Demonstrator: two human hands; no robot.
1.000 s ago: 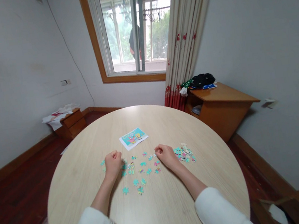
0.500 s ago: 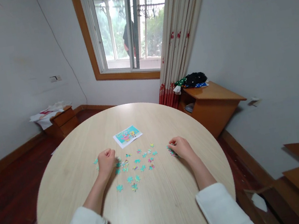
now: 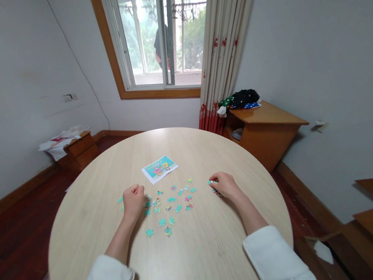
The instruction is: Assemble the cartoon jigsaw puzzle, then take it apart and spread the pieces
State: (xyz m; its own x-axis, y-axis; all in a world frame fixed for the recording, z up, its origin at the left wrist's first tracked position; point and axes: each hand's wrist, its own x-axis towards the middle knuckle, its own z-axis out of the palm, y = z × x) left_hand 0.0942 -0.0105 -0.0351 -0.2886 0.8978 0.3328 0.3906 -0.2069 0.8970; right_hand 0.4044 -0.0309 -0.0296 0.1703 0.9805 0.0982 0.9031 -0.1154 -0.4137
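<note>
Several small jigsaw puzzle pieces (image 3: 171, 200), mostly turquoise with bits of pink and yellow, lie loose on the round table (image 3: 191, 265). My left hand (image 3: 134, 200) rests as a fist at the left side of them, with nothing showing in it. A few pieces are partly hidden behind that hand. At the right, my right hand (image 3: 224, 184) is bent over a small cluster of puzzle pieces (image 3: 211, 183), thumb and fingers closed on them; the palm hides part of the cluster. Behind the loose pieces lies a printed picture card (image 3: 160, 168) with cartoon figures on turquoise.
A wooden cabinet (image 3: 267, 118) with a pile of cloth (image 3: 244, 98) stands behind the table at right. Papers cover a small wooden stand (image 3: 82, 151) at left. Beyond the window (image 3: 143, 39) a person is partly visible. A long curtain (image 3: 220, 50) hangs beside it.
The view has shifted very slightly. Both hands keep their places, with only a slight change in the right hand's fingers at the cluster. The loose pieces and the card have not moved.
</note>
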